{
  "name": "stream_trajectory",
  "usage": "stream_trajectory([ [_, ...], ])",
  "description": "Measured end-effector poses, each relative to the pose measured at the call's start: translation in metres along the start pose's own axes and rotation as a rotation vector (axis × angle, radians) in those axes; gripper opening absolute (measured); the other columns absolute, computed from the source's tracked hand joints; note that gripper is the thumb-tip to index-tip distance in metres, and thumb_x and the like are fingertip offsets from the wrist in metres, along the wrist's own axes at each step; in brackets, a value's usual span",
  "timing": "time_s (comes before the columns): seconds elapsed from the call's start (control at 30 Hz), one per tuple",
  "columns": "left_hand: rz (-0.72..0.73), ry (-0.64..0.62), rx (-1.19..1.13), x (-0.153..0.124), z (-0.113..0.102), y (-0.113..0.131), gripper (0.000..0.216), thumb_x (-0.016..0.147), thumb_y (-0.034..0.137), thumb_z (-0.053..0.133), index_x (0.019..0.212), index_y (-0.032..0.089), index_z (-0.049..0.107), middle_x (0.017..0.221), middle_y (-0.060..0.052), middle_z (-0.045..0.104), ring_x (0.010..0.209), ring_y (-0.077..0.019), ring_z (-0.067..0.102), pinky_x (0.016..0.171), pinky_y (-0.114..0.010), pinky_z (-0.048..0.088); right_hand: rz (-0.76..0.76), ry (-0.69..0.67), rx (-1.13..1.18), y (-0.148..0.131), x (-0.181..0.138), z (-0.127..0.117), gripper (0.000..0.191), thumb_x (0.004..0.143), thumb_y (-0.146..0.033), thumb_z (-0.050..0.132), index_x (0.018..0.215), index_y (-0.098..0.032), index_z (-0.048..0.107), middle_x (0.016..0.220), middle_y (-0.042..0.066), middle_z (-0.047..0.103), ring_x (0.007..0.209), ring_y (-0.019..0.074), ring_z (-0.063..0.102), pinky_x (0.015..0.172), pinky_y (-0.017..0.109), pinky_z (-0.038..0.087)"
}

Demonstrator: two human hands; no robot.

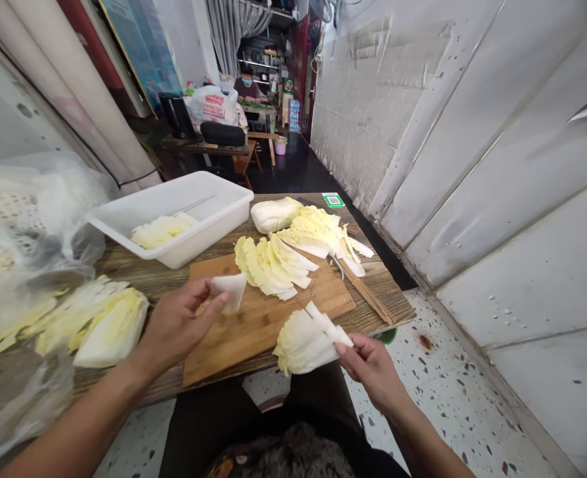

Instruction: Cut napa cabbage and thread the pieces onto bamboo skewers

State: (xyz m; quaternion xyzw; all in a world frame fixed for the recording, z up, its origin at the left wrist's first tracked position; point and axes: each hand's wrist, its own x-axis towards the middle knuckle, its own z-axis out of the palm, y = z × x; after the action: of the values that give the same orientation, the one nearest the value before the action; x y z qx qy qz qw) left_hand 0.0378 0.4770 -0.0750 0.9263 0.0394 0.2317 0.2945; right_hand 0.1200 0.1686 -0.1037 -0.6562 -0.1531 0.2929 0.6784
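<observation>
A pale piece of napa cabbage leaf [232, 284] is pinched between the thumb and fingers of my left hand [181, 318], above the cutting board [228, 345]. Past the board's front right edge, my right hand [370, 365] grips the white stem end of several overlapping cabbage leaves [306, 340]; whether a skewer runs through them I cannot tell. Cut cabbage leaves [268, 262] lie fanned out on the board. Behind them are looser yellow leaves [313, 229] and a chunk of cabbage [275, 214]. A bundle of thin wooden skewers [368, 292] rests at the right.
A white plastic tub [198, 239] with cabbage leaves [161, 229] inside stands at the back left. Clear plastic bags [29, 199] and more cabbage [111, 328] cover the table's left side. A green code card [332, 200] lies at the far corner. A person [247, 89] sits farther back.
</observation>
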Motion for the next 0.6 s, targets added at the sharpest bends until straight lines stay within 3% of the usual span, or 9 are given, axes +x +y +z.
stream_trajectory([
  [0.1, -0.502, -0.137, -0.614, -0.011, -0.015, 0.024, 0.037, 0.088, 0.048, 0.062, 0.108, 0.017, 0.062, 0.09, -0.007, 0.077, 0.078, -0.0187, 0.071, 0.072, -0.028, 0.057, -0.067, -0.151, -0.199, -0.022, -0.001, 0.004, 0.042, 0.086, -0.054, 0.064, 0.071, -0.016, 0.056, 0.061, -0.005, 0.039, 0.055, 0.0077, 0.031, 0.049, 0.022, 0.022],
  [0.17, -0.85, -0.202, -1.002, -0.017, -0.018, 0.035, 0.05, 0.069, 0.047, 0.083, 0.107, 0.019, 0.066, 0.09, -0.006, 0.078, 0.078, -0.0175, 0.072, 0.073, -0.025, 0.058, -0.078, -0.232, -0.29, -0.033, -0.001, 0.007, 0.042, 0.088, -0.054, 0.06, 0.071, -0.016, 0.055, 0.063, -0.004, 0.039, 0.058, 0.009, 0.033, 0.051, 0.023, 0.024],
  [0.23, -1.035, -0.228, -1.163, -0.023, -0.018, 0.044, 0.056, 0.051, 0.037, 0.095, 0.097, 0.019, 0.071, 0.082, -0.004, 0.078, 0.07, -0.0148, 0.072, 0.067, -0.02, 0.057, -0.06, -0.286, -0.342, -0.039, 0.0, 0.01, 0.043, 0.089, -0.054, 0.058, 0.069, -0.017, 0.052, 0.064, -0.003, 0.038, 0.059, 0.0097, 0.033, 0.052, 0.024, 0.024],
  [0.37, -1.139, -0.271, -1.254, -0.033, -0.014, 0.05, 0.045, 0.042, 0.036, 0.098, 0.078, 0.018, 0.077, 0.076, -0.005, 0.079, 0.064, -0.013, 0.071, 0.063, -0.017, 0.058, -0.014, -0.345, -0.329, -0.042, -0.001, 0.012, 0.045, 0.089, -0.055, 0.057, 0.066, -0.018, 0.046, 0.064, -0.004, 0.035, 0.059, 0.0094, 0.031, 0.051, 0.023, 0.024],
  [0.6, -1.13, -0.329, -1.226, -0.036, -0.01, 0.046, 0.04, 0.046, 0.042, 0.095, 0.074, 0.019, 0.08, 0.077, -0.007, 0.08, 0.067, -0.0137, 0.072, 0.063, -0.017, 0.057, 0.033, -0.339, -0.275, -0.042, -0.004, 0.011, 0.047, 0.087, -0.059, 0.058, 0.067, -0.017, 0.048, 0.064, -0.004, 0.038, 0.059, 0.0092, 0.032, 0.051, 0.023, 0.024],
])
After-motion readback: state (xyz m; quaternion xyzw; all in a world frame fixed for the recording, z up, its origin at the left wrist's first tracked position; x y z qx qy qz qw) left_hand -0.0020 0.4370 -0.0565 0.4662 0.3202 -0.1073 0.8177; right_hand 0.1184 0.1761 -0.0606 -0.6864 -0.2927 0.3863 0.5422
